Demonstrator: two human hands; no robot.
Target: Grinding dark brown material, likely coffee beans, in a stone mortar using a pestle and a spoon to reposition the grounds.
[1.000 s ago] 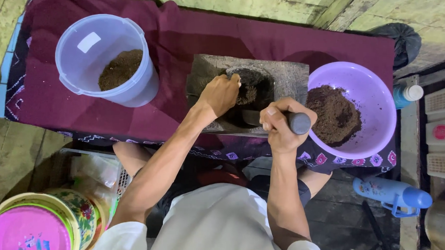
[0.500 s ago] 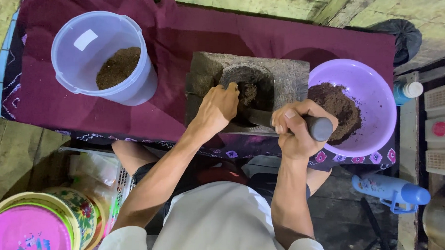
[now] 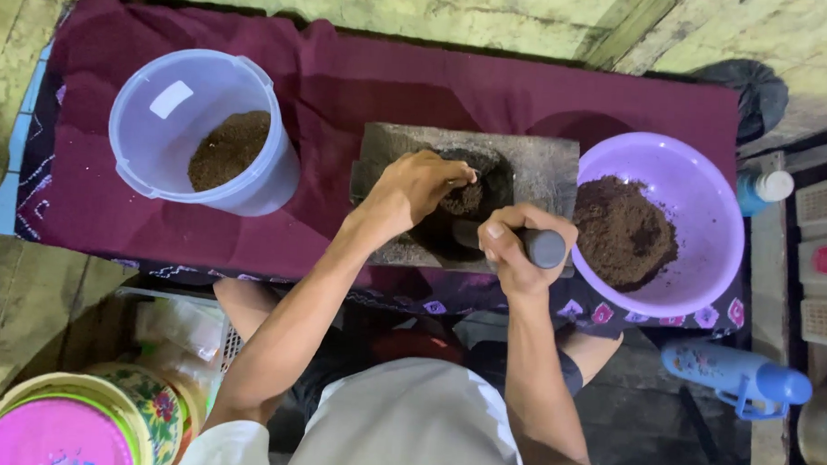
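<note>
Gripping the pestle (image 3: 532,247) — right hand (image 3: 516,247) fingers clamped, nearer the mortar (image 3: 544,168) than before.

A single head-worn camera looks almost straight down, close above the tabletop (image 3: 345,83), its near edge toward the wearer's lap.
</note>
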